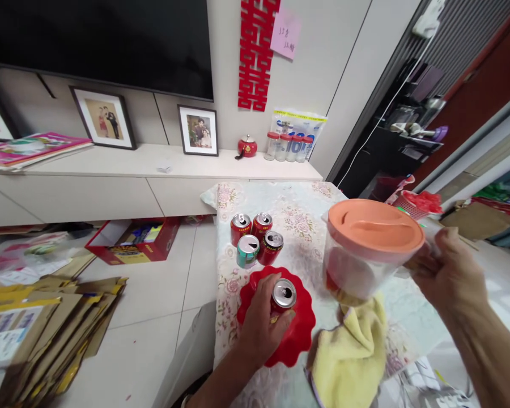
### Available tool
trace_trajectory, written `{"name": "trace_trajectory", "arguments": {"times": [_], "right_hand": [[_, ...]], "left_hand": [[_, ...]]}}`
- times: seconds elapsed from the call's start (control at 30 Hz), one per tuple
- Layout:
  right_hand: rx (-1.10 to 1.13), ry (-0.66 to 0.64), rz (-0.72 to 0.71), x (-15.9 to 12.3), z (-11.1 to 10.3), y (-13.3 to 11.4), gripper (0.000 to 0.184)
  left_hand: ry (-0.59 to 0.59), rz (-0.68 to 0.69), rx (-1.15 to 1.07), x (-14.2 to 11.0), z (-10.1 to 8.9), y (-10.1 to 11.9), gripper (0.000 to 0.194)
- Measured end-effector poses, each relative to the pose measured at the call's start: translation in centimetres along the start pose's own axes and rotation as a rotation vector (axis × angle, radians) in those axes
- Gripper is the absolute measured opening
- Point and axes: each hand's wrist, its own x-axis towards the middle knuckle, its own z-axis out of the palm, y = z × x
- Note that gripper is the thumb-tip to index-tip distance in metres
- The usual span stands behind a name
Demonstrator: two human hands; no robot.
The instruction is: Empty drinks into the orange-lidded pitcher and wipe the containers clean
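My left hand (261, 326) wraps round an opened red drink can (284, 294), upright over a red scalloped plate (300, 337). Whether the can touches the plate is hidden. By its handle, my right hand (453, 272) grips a clear plastic pitcher (352, 272) with an orange lid (376, 224). A little dark amber liquid shows low in the pitcher, which is slightly tilted. Below it lies a crumpled yellow cloth (352, 354). Behind the plate stand several opened cans, among them a green can (248, 251) and a red can (271, 248).
A flowered tablecloth (297, 221) covers the table. Behind it, a white cabinet (140, 161) bears picture frames, a red pot (247, 147) and several lidded glass jars (281, 147). On the floor at left are flattened cardboard (63, 334) and a red box (131, 243).
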Motion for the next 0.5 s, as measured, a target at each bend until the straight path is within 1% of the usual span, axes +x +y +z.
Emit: {"name": "trace_trajectory", "arguments": {"times": [0.1,0.2,0.23,0.37,0.5], "right_hand": [[0.176,0.070,0.102,0.4,1.0,2.0,0.065],[0.280,0.124,0.154,0.3,1.9,4.8,0.070],[0.304,0.140,0.167,0.3,2.1,5.8,0.069],[0.387,0.204,0.178,0.1,2.5,10.1,0.051],[0.436,0.229,0.196,-0.1,2.8,13.7,0.032]], "left_hand": [[-0.011,-0.014,0.005,0.0,-0.1,0.0,0.066],[-0.001,-0.015,0.010,-0.1,-0.3,0.2,0.063],[0.000,-0.016,0.010,-0.1,-0.4,0.3,0.062],[-0.021,-0.031,0.017,-0.2,-0.8,0.4,0.062],[-0.051,-0.044,0.025,-0.4,-1.0,-0.2,0.063]]}}
